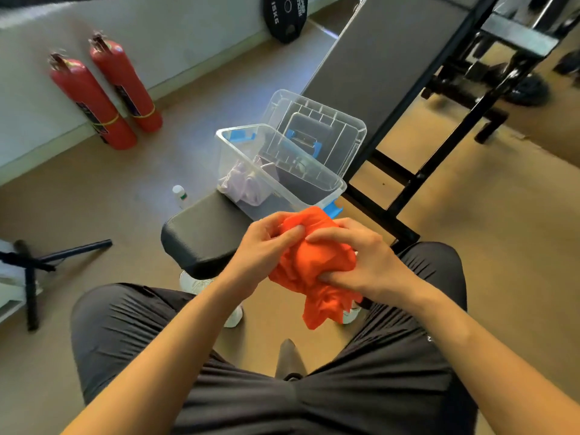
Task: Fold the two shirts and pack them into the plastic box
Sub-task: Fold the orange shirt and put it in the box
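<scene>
Landmark: plastic box (pixel 320 196), open, on the bench pad (pixel 204 233).

Nearest, just in front of the box: left hand (pixel 266 246) and right hand (pixel 364 262) both closed on the orange shirt (pixel 314 271), held in the air as a crumpled bunch; no fold visible yet.

Inside the box: pale lilac shirt (pixel 241 186), lying loose, apparently unfolded.

Behind the box: its clear lid (pixel 317 127), off.

Judgement: early stage; both folds and packing remain.

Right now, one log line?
hands: left, right bunching orange shirt | plastic box: open, lilac shirt inside, unfolded
</scene>
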The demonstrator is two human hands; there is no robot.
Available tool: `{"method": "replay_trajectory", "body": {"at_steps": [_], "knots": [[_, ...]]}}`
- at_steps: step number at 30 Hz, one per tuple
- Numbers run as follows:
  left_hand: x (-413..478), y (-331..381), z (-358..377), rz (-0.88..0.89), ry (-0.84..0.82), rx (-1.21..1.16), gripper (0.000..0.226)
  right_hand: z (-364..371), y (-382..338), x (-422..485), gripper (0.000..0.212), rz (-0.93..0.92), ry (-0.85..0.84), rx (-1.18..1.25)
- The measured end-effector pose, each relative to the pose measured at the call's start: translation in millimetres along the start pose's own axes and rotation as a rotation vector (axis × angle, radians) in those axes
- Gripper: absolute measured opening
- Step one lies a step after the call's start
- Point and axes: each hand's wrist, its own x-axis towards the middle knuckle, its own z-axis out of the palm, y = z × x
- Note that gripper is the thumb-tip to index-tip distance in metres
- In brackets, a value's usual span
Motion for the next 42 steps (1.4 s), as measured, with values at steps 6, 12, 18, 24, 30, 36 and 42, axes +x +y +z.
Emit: {"method": "replay_trajectory", "body": {"at_steps": [6, 12, 18, 24, 30, 36, 42], "knots": [[62, 4, -46, 0.313, 0.218, 0.476, 0.043, -34, 7, 65, 0.059, 0.023, 0.287, 0.025], [114, -13, -87, 0.463, 0.167, 1.199, 0.064, -59, 21, 148, 0.061, 0.078, 0.459, -0.051], [117, -30, -101, 0.689, 0.284, 1.156, 0.027, -21, 34, 214, 0.062, 0.188, 0.349, -0.105], [94, -47, -112, 0.759, 0.392, 1.053, 0.018, 44, 38, 224, 0.062, 0.299, 0.101, -0.171], [86, -57, -112, 0.816, 0.482, 1.098, 0.014, 57, 31, 217, 0.076, 0.49, 0.021, -0.29], [79, -59, -108, 0.793, 0.381, 1.057, 0.035, 45, 33, 200, 0.063, 0.536, -0.323, -0.719], [72, -61, -109, 0.737, 0.353, 0.976, 0.049, 39, 11, 215, 0.066, 0.272, -0.214, -0.913]]}}
